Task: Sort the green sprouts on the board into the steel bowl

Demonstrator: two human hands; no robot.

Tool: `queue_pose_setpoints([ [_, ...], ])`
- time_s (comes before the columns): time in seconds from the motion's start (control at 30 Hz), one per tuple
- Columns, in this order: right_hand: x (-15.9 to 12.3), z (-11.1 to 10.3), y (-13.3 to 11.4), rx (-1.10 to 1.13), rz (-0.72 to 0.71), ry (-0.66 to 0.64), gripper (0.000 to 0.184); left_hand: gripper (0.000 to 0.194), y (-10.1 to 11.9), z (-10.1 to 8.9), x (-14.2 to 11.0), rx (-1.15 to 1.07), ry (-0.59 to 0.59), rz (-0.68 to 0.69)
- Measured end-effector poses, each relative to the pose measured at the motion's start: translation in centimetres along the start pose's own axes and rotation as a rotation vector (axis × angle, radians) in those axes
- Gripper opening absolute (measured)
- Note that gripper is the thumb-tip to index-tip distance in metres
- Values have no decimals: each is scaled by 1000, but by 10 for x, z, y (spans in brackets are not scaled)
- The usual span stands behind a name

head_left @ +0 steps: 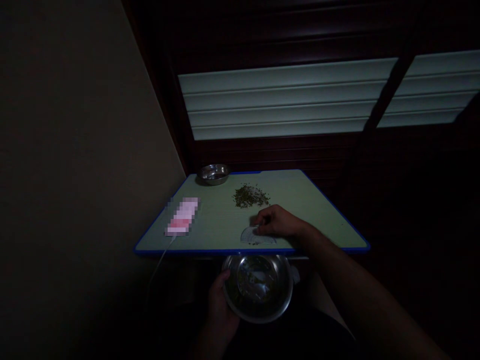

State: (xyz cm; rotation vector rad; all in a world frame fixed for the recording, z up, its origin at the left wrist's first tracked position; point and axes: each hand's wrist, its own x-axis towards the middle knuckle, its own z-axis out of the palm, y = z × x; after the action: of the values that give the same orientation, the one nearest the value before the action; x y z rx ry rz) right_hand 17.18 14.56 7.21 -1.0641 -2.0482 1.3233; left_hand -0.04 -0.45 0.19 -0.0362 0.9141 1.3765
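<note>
In the head view my left hand is closed on the rim of a metal bowl, thumb over the edge. The bowl is held just below the table's front edge, with bits of dark green stuff inside. My right hand is closed, its fingers on the upper edge of a pale half-round scraper standing on the tabletop. A few dark grains lie at the scraper's lower edge. Beyond the right hand is a loose pile of small green-brown grains.
The light green folding table has a blue edge. A small metal bowl stands at its far left corner. A blurred-out phone with a white cable lies at the left. A wall rises on the left, slatted doors behind.
</note>
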Motion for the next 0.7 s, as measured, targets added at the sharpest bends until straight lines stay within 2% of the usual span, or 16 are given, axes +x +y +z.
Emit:
queue_pose_setpoints([
  [0.17,-1,0,-2,0,-13,-22,27,23,0,1,0,46,47,-19],
  [0.7,-1,1,-3,53,-15,-81,28,24,-1,-1,3,29,23,-14],
])
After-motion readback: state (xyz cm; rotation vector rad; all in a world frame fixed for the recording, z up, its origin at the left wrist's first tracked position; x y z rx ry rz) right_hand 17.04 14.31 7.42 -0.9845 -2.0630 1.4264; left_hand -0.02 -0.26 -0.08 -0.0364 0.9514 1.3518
